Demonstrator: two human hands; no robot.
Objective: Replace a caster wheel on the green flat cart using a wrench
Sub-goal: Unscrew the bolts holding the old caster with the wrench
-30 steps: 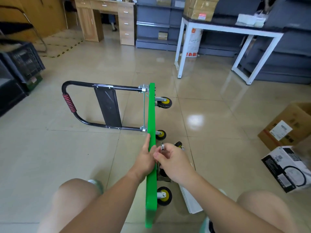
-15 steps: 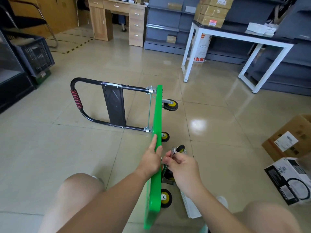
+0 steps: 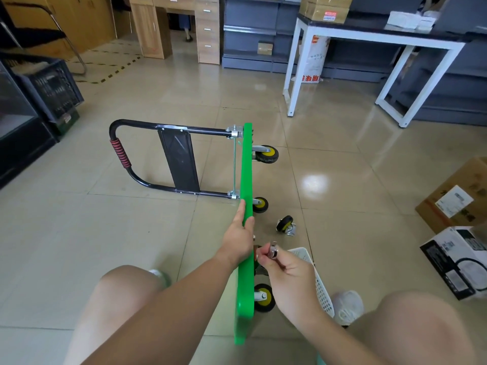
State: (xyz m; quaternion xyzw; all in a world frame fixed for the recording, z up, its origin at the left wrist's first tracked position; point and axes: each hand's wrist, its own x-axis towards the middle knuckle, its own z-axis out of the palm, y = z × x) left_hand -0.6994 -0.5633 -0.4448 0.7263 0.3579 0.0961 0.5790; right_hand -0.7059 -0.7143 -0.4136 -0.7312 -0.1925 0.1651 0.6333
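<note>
Head view: where's the cart sitting?
— The green flat cart (image 3: 246, 167) stands on its long edge. The left hand (image 3: 238, 234) curls over its top rim, steadying it.
— And the other hand?
— The right hand (image 3: 288, 275), just right of the left, pinches a small shiny tool (image 3: 273, 252), probably the wrench, at the cart's underside. A loose caster wheel (image 3: 285, 224) lies on the floor (image 3: 131, 233) just beyond it.
— Which step?
— Working a mounting fastener, I'd judge; loosening or tightening, I can't tell.
— Next?
— Seat the tool squarely on the fastener, and let the left hand brace the cart against the turn.
</note>
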